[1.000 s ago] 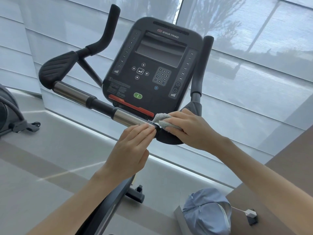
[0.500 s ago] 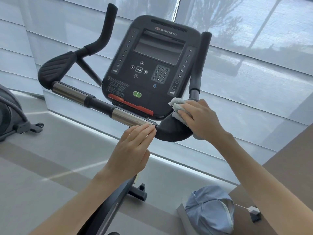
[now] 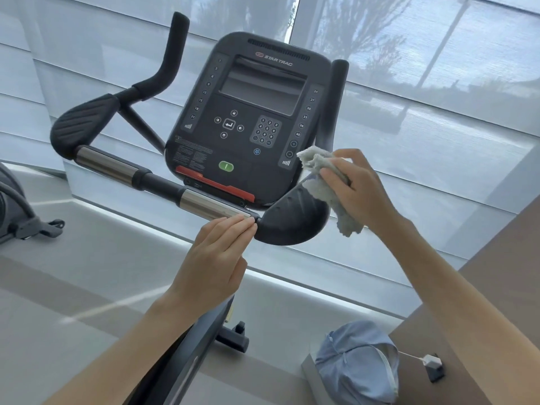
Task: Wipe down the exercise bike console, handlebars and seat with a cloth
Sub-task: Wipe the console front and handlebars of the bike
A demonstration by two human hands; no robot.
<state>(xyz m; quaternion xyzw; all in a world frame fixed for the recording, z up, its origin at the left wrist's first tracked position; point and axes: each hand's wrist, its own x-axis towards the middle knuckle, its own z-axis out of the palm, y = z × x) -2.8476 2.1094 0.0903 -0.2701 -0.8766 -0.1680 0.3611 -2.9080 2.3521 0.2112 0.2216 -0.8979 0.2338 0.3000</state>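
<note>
Right hand (image 3: 359,191) grips crumpled pale-grey cloth (image 3: 321,187) on black ribbed handlebar pad (image 3: 289,223) (right end); left hand (image 3: 216,258), fingers straight, touches chrome handlebar tube (image 3: 204,204).

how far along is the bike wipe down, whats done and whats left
Done: unconfirmed; no surface shows wipe marks. In hand: the right hand grips the cloth against the right handlebar pad; the left hand rests on the chrome bar. Left: possibly the console and left handlebar pad, neither touched now; the seat is out of view.
</note>
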